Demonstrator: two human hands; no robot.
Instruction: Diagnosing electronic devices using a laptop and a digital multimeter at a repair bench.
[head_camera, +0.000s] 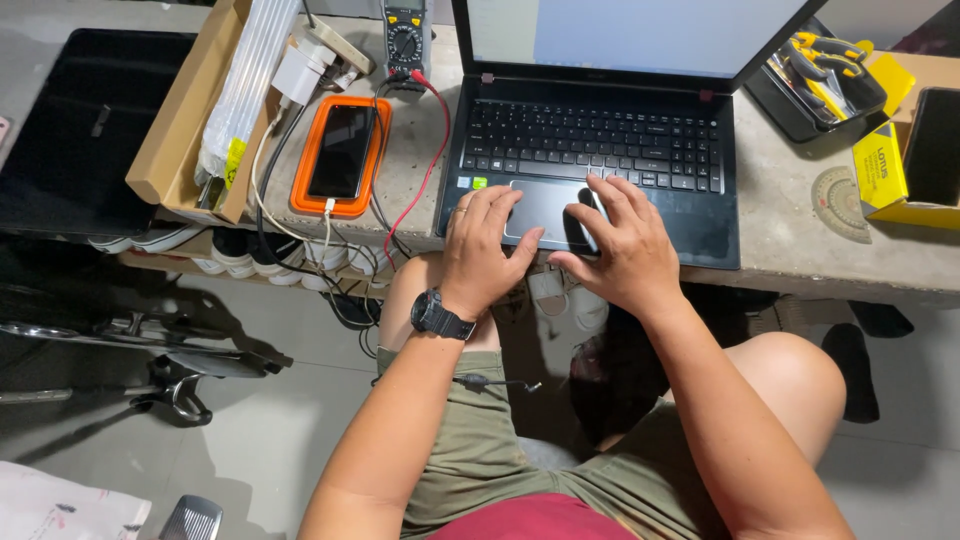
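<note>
A seated person works at an open laptop (600, 150) on a concrete bench (800, 250), both hands on its front edge. The left hand (480, 245) lies flat on the palm rest with fingers loosely spread, fingertips at the left side of the touchpad (545, 208). The right hand (620, 245) is curled over a small dark object (583, 225) at the touchpad's right side, thumb and fingers closing around it; what the object is cannot be made out.

The laptop sits at the very front of the bench, its near edge level with the bench lip above the person's knees. Leaning weight on the palm rest could tip or slide it forward. Whatever the right hand holds could slip and drop to the floor between the legs.

Left of the laptop, a phone (342, 150) in an orange case lies charging, its white cable (265, 185) looping over the bench edge. A red lead (432, 150) from the multimeter (405, 40), behind the phone, runs close along the laptop's left side; the left forearm could snag it and drag the meter. Further left sits a cardboard box (180, 120) holding a white bundle. Right of the laptop are a black tray (815, 85) with yellow-handled pliers and a yellow box (885, 165).
</note>
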